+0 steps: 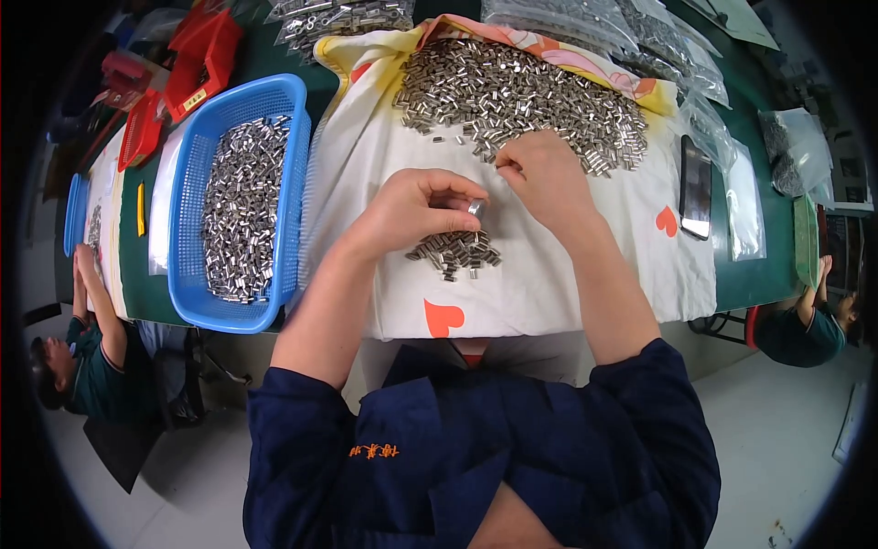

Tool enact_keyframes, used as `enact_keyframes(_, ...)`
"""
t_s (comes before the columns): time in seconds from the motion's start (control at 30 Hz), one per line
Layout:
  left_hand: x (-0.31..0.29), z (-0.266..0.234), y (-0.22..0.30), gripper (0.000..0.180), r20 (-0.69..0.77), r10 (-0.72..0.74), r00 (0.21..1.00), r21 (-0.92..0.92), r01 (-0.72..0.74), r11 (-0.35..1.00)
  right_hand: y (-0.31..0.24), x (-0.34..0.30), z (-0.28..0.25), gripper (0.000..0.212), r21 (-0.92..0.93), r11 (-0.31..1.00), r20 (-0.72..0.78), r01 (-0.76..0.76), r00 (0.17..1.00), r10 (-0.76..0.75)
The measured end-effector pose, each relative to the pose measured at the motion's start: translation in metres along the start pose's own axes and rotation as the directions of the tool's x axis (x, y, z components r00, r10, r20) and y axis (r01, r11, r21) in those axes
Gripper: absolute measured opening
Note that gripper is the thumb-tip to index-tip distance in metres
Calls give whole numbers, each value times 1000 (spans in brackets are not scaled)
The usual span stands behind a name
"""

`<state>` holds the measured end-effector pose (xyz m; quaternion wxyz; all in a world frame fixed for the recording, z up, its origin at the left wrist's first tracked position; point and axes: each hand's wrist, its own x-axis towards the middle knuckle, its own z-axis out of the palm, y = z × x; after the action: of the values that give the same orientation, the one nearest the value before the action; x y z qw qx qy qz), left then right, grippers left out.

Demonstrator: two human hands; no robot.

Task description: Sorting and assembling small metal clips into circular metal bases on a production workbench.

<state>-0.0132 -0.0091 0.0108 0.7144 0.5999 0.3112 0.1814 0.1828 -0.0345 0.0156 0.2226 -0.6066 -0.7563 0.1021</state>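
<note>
Over the middle of the white cloth [366, 302], my left hand [416, 209] is closed, thumb and fingers pinching a shiny metal piece [476, 208]. Just below it lies a small heap of short silvery metal sleeves [455, 253]. My right hand [547, 178] is closed too, its fingertips pinched together at the near edge of a large pile of similar sleeves [526, 96]. Whatever sits between those right fingertips is hidden or too small to name. A few loose sleeves [439, 139] lie beside the large pile.
A blue plastic basket [297, 183] full of metal pieces stands at the left. Bagged metal parts [567, 23] line the far side. On the right lie a phone [695, 188] and a clear bag [745, 206]. Red bins [201, 59] and a yellow cutter [141, 209] are left. Co-workers sit either side.
</note>
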Motion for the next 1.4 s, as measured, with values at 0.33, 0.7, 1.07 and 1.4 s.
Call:
enact_keyframes(0.33, 6, -7, -9, 29, -156, 78, 985, -181, -106, 978, -21, -3, -10, 8, 313, 934, 72, -171, 985, 156)
enact_keyframes(0.7, 5, -6, -7, 28, -202, 119, 972, -201, -160, 966, -33, -8, 0, 5, 266, 950, -211, 166, 971, -111)
enact_keyframes(1.07, 2, -5, -3, 30, -183, 69, 981, -65, -82, 994, -26, -4, -15, 9, 564, 798, 209, -210, 972, 108)
enact_keyframes(1.4, -1, 1, 0, 28, 28, 24, 999, 104, -27, 994, 4, 3, 10, 6, 11, 997, -184, 78, 980, -75)
